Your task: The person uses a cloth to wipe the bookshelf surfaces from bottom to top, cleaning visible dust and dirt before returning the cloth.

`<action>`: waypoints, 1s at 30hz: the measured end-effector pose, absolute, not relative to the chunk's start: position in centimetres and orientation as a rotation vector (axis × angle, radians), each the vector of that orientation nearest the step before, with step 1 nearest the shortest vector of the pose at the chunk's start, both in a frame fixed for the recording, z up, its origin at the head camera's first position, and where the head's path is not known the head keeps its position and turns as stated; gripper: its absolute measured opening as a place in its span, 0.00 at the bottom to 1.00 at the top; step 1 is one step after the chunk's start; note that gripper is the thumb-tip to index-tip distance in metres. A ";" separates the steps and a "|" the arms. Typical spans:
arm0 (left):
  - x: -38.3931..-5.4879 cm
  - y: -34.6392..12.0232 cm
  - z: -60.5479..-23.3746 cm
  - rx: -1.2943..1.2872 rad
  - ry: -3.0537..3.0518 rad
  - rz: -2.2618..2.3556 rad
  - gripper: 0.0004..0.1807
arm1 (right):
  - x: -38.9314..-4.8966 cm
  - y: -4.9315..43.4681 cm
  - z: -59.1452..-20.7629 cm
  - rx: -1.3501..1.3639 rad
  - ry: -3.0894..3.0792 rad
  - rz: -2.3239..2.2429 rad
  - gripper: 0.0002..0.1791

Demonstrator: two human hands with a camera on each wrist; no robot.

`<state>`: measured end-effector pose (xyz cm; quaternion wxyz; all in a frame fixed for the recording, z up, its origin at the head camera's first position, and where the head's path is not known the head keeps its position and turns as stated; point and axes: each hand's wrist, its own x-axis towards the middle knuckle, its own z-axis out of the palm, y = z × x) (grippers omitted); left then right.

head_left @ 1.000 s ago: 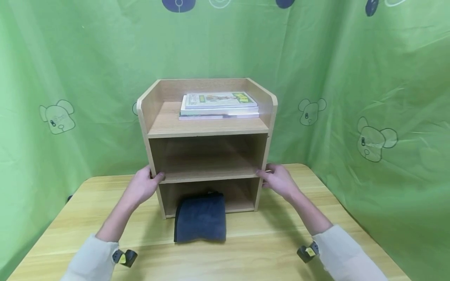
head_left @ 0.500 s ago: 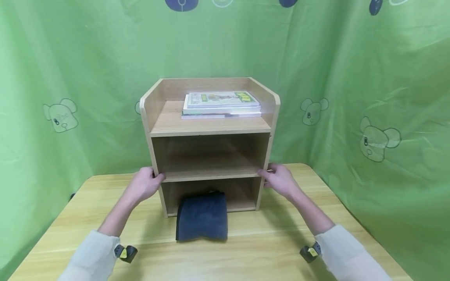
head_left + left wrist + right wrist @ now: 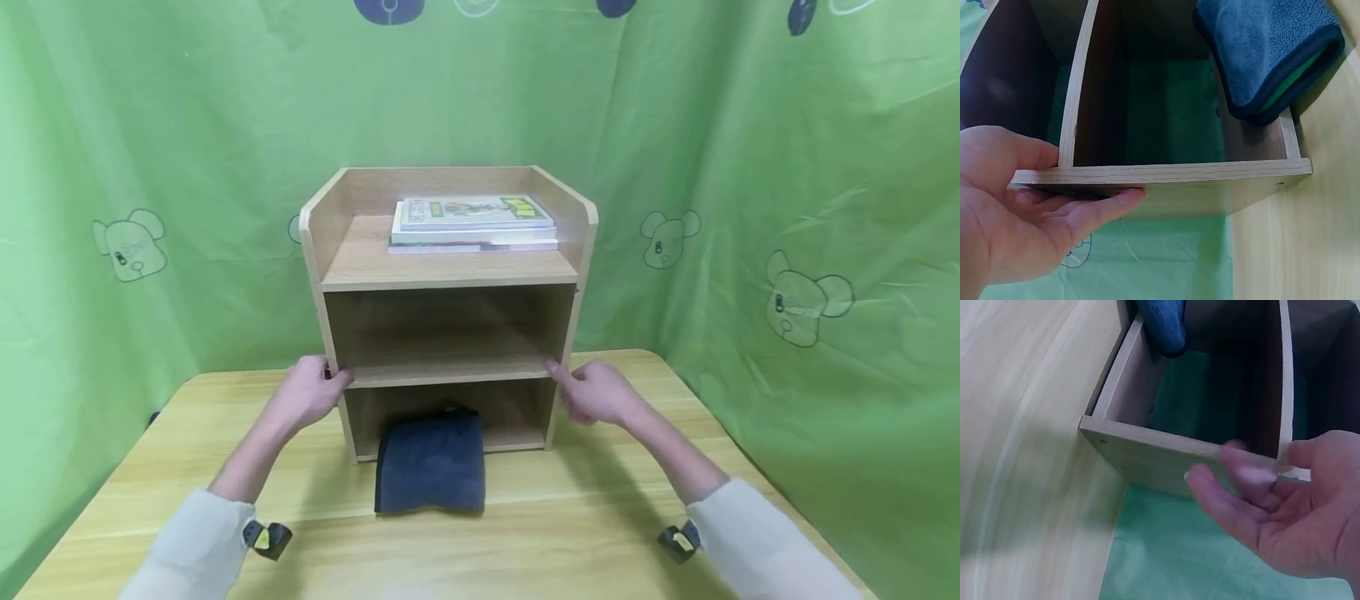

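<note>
A light wooden shelf unit with an upper deck and two compartments stands on the table. My left hand grips its left side panel at the middle board, thumb inside and fingers along the outer face. At the right side panel, my right hand has its thumb by the middle board's front edge. Its other fingers are loosely spread off the panel and blurred. A folded dark blue cloth hangs out of the bottom compartment onto the table.
Several stacked books lie on the upper deck between its raised sides. Behind and to the right of the wooden table hangs a green curtain with cartoon prints.
My right hand's fingers have come away from the outer face of the right panel, and its wrist has shifted right. My left hand keeps its grip. Shelf, books and cloth stay put.
</note>
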<state>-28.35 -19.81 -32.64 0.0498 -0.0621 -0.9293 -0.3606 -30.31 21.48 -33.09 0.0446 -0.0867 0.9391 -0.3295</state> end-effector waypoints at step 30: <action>-28.6 -19.9 -32.9 -0.156 -2.778 -1.134 0.14 | -26.2 5.5 -41.7 -0.750 2.917 -0.352 0.58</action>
